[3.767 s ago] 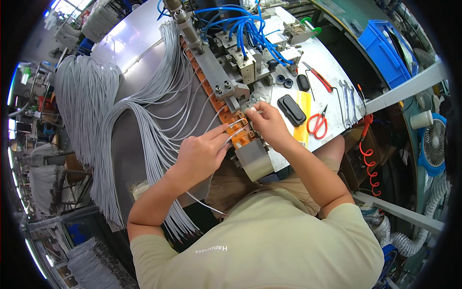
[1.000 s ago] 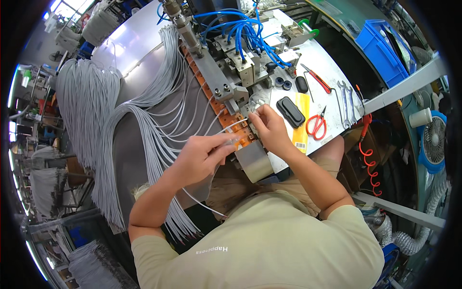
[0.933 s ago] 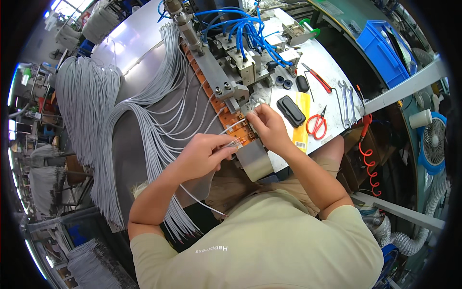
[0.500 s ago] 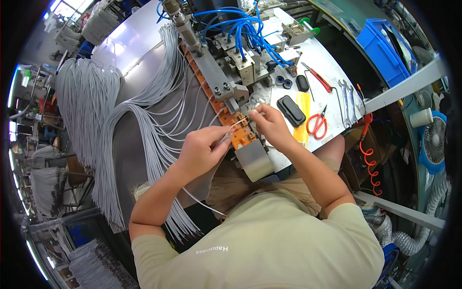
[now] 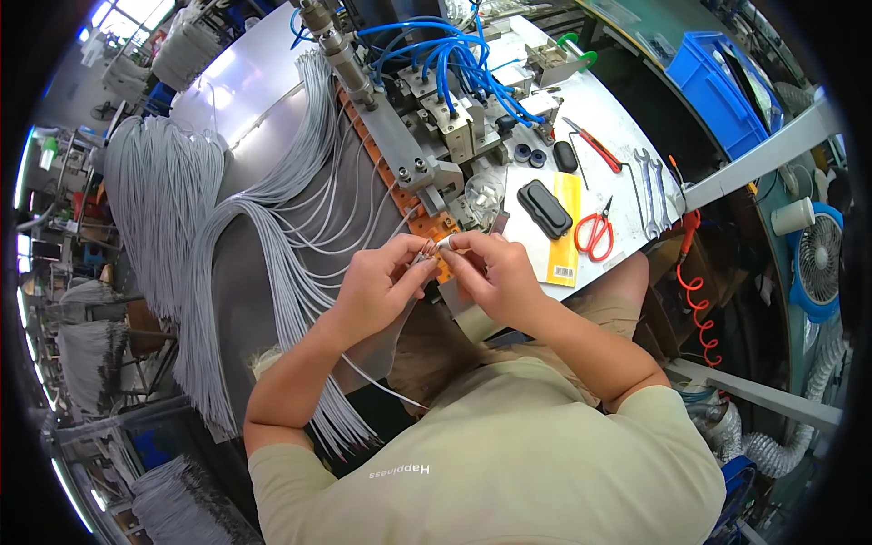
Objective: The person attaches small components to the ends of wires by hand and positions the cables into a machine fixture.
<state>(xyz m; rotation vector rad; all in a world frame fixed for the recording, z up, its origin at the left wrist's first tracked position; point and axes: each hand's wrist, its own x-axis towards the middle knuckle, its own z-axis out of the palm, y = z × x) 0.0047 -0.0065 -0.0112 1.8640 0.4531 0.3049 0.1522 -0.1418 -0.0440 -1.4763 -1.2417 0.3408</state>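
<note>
My left hand (image 5: pixel 386 280) is closed, pinching a cable end whose thin, fanned-out wires (image 5: pixel 425 252) show at the fingertips. Right beside it, my right hand (image 5: pixel 495 277) is closed on a small white piece (image 5: pixel 445 243), held up against those wires; whether the wires enter it I cannot tell. Both hands hover over the near end of an orange fixture strip (image 5: pixel 427 224), partly hiding it. Just beyond my right hand sits a clear round dish (image 5: pixel 484 194) with small white pieces in it.
A machine with blue air hoses (image 5: pixel 472 68) stands behind the strip. Bundled grey cables (image 5: pixel 263 236) drape over the table at left. On the right lie a black case (image 5: pixel 545 209), a yellow packet (image 5: pixel 565 259), red-handled scissors (image 5: pixel 595 234) and wrenches (image 5: pixel 648 191).
My right hand has come from the strip toward my left hand and now holds a small white piece at the wires. The dish has come into view.
</note>
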